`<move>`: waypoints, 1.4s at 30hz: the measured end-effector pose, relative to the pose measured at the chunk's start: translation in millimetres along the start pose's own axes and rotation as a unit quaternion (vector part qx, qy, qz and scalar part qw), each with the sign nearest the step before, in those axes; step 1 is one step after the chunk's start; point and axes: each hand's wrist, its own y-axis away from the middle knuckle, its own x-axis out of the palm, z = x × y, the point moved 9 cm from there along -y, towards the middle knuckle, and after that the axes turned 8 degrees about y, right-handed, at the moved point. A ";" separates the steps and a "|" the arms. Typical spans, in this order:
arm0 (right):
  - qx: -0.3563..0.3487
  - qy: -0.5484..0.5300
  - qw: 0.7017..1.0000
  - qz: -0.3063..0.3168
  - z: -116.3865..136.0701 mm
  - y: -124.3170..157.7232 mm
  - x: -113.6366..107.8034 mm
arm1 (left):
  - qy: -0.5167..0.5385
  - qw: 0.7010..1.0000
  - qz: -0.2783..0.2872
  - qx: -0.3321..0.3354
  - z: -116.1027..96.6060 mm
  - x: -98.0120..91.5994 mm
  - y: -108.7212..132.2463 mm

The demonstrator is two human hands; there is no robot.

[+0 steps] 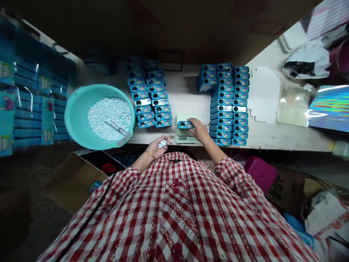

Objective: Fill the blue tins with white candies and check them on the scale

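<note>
My left hand [157, 148] is palm up at the table's front edge, its fingers curled round a small heap of white pellets [162, 144]. A blue tin [184, 124] with a dark round opening lies on the pale green scale [187, 118]. The fingers of my right hand [200, 130] grip the right end of this tin. To the left, a turquoise basin [73, 120] holds many white pellets [109, 112] with a metal scoop-like tool [116, 126] among them.
Rows of blue tins [163, 116] stand between basin and scale; more tins [221, 128] are right of the scale. Wrapped blue packs [28, 105] are stacked far left. White card [264, 94] and a plastic bag [309, 60] lie right. A cardboard box [68, 182] sits below the table.
</note>
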 end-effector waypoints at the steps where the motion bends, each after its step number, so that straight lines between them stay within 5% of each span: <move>1: -0.008 0.006 1.000 0.012 4.7 -1.3 0.9 | 0.007 1.000 -0.002 0.007 -2.1 -0.3 -1.8; 7: -0.097 0.138 0.986 0.008 73.9 14.3 -37.7 | 0.026 0.999 0.009 0.041 -11.3 20.3 -9.4; 10: -0.113 0.181 0.976 0.035 86.9 18.4 -41.8 | 0.034 0.998 0.019 0.051 -11.8 36.3 -11.7; 20: -0.114 0.213 0.970 0.017 94.4 27.3 -53.7 | 0.042 0.998 0.013 0.032 -2.3 49.5 -18.7; 25: -0.080 0.174 0.981 0.033 76.9 23.8 -45.3 | 0.037 0.999 0.038 0.014 0.0 55.5 -20.5; 30: -0.027 0.049 0.998 -0.043 45.5 12.0 -52.8 | 0.020 0.999 0.037 0.011 -5.3 50.9 -18.6; 35: 0.022 -0.015 0.992 -0.126 0.9 -42.0 -66.8 | 0.024 0.999 0.012 0.029 -18.1 29.8 -5.1; 42: 0.090 -0.010 0.989 -0.119 -42.3 -195.7 -52.8 | 0.074 0.994 -0.021 0.081 -39.2 -7.3 18.0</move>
